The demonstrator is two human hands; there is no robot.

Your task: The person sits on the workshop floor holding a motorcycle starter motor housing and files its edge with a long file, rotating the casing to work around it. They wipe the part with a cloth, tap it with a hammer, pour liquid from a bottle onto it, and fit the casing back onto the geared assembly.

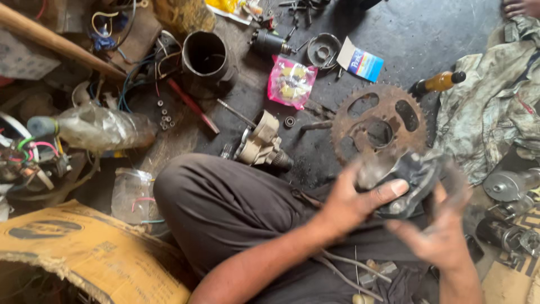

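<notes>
I sit cross-legged on a dark, oily floor. My left hand [353, 200] and my right hand [444, 225] both grip a dark, greasy metal part [413, 180] held over my lap; motion blurs it. Just beyond it a rusty toothed sprocket [376, 125] lies flat on the floor. A beige motor-like casting [261, 143] rests near my left knee [191, 186].
A clear plastic bottle [101, 128], a black cylinder [207, 56], a pink packet [290, 81], a small amber bottle [440, 83], a dirty rag [495, 101] and torn cardboard [90, 253] surround me. Wires and small bolts litter the left.
</notes>
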